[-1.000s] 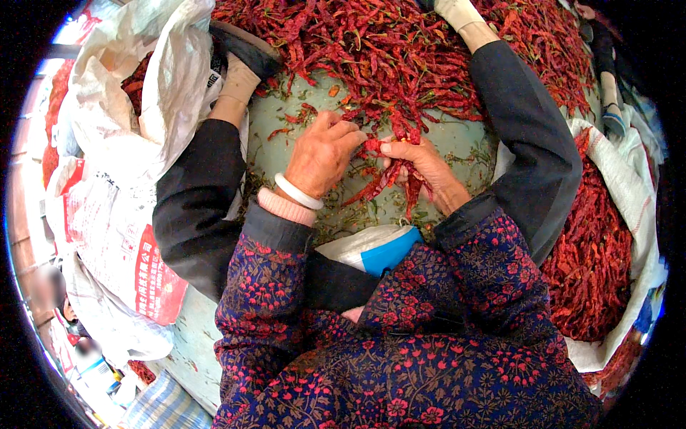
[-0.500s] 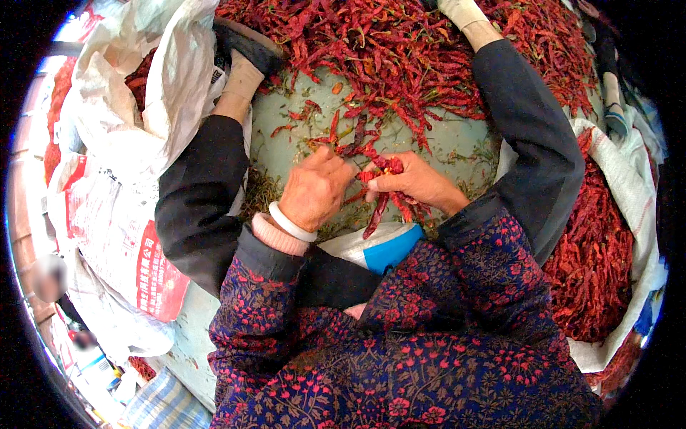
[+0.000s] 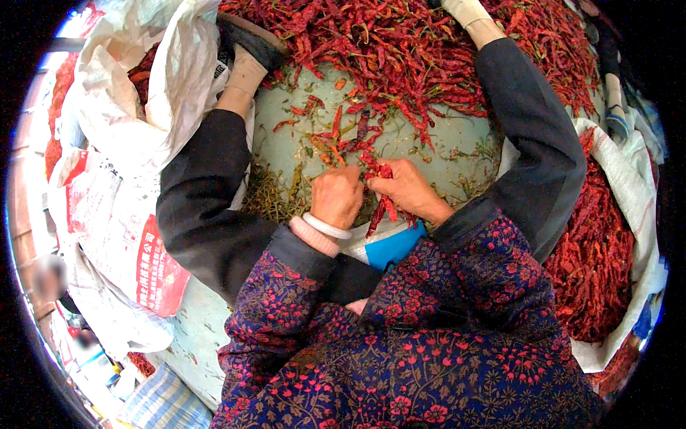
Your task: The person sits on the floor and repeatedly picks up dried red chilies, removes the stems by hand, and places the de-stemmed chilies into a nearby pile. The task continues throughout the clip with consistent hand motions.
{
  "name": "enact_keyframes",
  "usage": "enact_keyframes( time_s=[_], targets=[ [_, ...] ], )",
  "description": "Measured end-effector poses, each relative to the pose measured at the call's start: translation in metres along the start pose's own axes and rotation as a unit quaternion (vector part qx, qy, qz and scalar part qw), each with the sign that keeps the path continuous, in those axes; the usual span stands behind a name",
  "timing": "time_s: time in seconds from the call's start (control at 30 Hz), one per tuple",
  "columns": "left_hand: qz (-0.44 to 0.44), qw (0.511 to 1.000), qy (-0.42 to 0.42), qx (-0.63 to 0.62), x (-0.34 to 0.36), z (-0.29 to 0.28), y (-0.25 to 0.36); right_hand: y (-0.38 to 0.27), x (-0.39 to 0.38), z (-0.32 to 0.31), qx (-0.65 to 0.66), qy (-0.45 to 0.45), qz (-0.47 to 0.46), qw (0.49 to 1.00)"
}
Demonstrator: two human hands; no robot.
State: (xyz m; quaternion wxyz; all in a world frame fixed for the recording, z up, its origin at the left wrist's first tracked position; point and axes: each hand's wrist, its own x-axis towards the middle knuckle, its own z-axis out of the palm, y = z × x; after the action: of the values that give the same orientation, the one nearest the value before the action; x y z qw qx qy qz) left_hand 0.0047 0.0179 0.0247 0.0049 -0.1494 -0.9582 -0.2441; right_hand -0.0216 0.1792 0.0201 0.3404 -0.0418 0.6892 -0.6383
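Dried red chillies are bunched in my right hand, thumb pressed across them. Right against it is my left hand, a white bangle at the wrist, fingers curled by the bunch; what they pinch is hidden. A few loose red and brown chillies lie just beyond the hands on the pale green floor, with stem scraps to the left. Below the hands, between my legs, sits a white and blue object.
A large chilli pile spreads beyond my feet. White sacks lie left; an open sack of chillies stands right. Another person's leg shows at upper right, a blurred person at far left. A checked cloth lies lower left.
My left hand has moved down and then rightward, closer to my right hand. My right hand has shifted slightly downward with the chillies. Some loose chillies now lie where the hands were.
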Motion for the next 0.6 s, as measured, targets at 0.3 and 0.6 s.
enact_keyframes(
  time_s=[0.3,0.6],
  targets=[
    [-0.263,0.960,0.075,-0.060,0.005,-0.022,-0.050,-0.011,-0.013,0.000,0.161,-0.083,0.056,0.982],
    [-0.077,0.973,-0.109,0.188,-0.023,-0.041,-0.090,-0.024,-0.007,-0.025,0.386,0.003,0.035,0.922]
  ],
)
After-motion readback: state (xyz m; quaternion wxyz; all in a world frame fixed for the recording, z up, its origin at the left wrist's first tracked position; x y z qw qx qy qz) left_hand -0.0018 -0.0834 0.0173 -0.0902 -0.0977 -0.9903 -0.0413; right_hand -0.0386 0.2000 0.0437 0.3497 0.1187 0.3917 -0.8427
